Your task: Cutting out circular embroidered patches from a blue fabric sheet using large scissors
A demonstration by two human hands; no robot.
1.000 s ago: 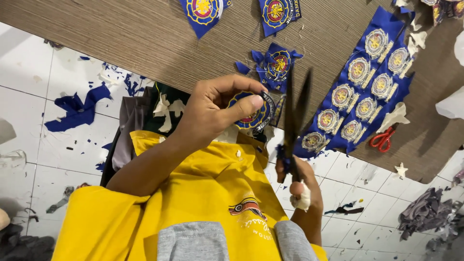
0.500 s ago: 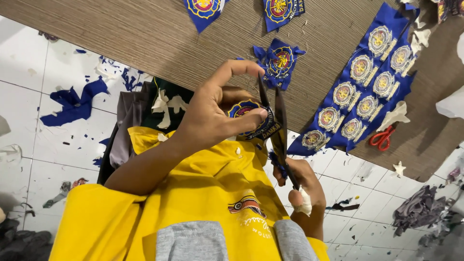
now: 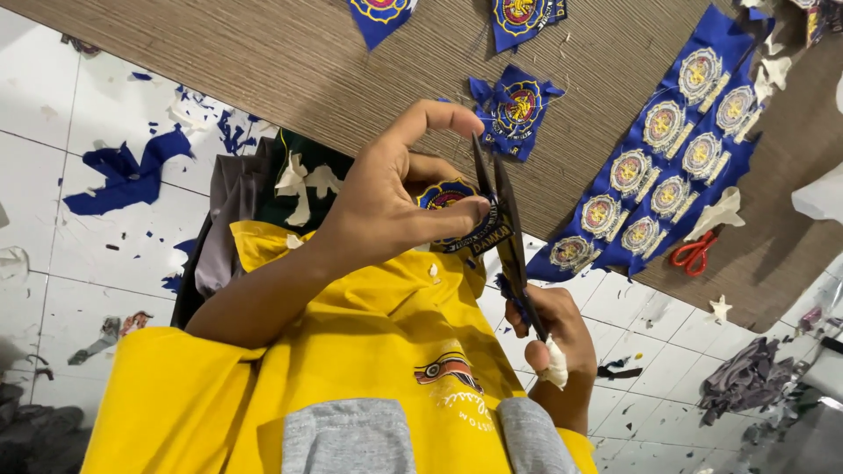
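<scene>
My left hand (image 3: pixel 386 211) pinches a round blue and gold embroidered patch (image 3: pixel 448 195) between thumb and middle fingers, with the index finger arched above it. My right hand (image 3: pixel 549 333) grips a pair of dark scissors (image 3: pixel 505 228). Their long blades point up and sit against the patch's right edge. One finger of my right hand is wrapped in white tape (image 3: pixel 555 369). Both hands hover over my lap, above a yellow shirt (image 3: pixel 351 351).
A brown woven mat (image 3: pixel 263 70) covers the floor ahead. On it lie a blue strip of several uncut patches (image 3: pixel 667 167), a trimmed patch (image 3: pixel 518 110) and small red scissors (image 3: pixel 694 254). Blue fabric scraps (image 3: pixel 123 171) litter the white tiles at left.
The scissors have swung from a tilt on the right to upright against the patch. My left hand has turned the patch and lifted its index finger.
</scene>
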